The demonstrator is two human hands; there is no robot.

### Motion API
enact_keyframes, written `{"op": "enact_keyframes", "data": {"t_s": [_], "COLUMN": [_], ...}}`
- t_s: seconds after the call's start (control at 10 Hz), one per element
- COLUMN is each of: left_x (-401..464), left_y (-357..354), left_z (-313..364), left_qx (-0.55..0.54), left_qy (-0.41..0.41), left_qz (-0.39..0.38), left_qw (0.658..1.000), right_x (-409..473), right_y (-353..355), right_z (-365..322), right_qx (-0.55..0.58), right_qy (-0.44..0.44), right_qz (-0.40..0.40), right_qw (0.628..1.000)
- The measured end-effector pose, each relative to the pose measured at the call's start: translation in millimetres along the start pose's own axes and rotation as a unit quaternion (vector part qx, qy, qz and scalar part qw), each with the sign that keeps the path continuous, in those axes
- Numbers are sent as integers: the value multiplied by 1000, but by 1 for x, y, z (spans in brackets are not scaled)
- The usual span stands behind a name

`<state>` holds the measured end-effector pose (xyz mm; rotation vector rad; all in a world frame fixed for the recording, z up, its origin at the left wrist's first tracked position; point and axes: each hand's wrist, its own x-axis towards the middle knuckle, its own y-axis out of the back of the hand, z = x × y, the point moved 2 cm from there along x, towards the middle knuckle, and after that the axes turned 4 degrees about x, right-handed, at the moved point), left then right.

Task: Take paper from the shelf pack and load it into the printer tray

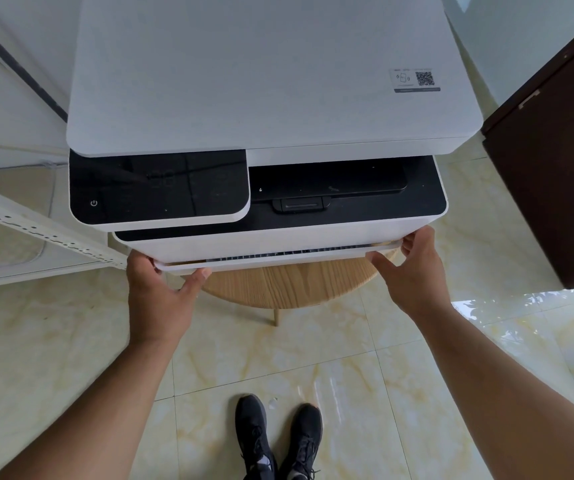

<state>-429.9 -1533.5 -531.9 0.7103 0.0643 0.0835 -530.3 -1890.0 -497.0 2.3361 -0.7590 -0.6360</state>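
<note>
Printer tray (278, 263), low on the white printer's (261, 81) near face, slightly out. Left hand (160, 292) and right hand (413, 271) clasp its two corners. Printer sits on round wooden table (289, 285); cream marble-tile floor (313, 358), dark cabinet (555, 168) at right.

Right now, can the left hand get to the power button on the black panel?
Probably yes. The left hand grips the tray front just below the black panel; nothing lies between it and the power button, though it must release the tray.
</note>
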Motion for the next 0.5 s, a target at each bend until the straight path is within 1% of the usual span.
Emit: {"op": "enact_keyframes", "data": {"t_s": [0.2, 0.3, 0.4, 0.5], "left_x": [6, 7, 5, 3], "left_y": [-5, -6, -5, 4], "left_z": [1, 4, 6, 11], "left_qx": [-20, -3, 14, 14], "left_qy": [24, 37, 39, 40], "left_qz": [29, 40, 36, 13], "left_qw": [999, 998, 999, 999], "right_x": [6, 7, 7, 1], "right_y": [-3, -4, -4, 1], "right_z": [-1, -2, -1, -9], "right_qx": [22, 22, 24, 7], "right_qy": [0, -1, -5, -4], "right_qz": [32, 44, 38, 15], "right_qw": [999, 999, 999, 1000]}}
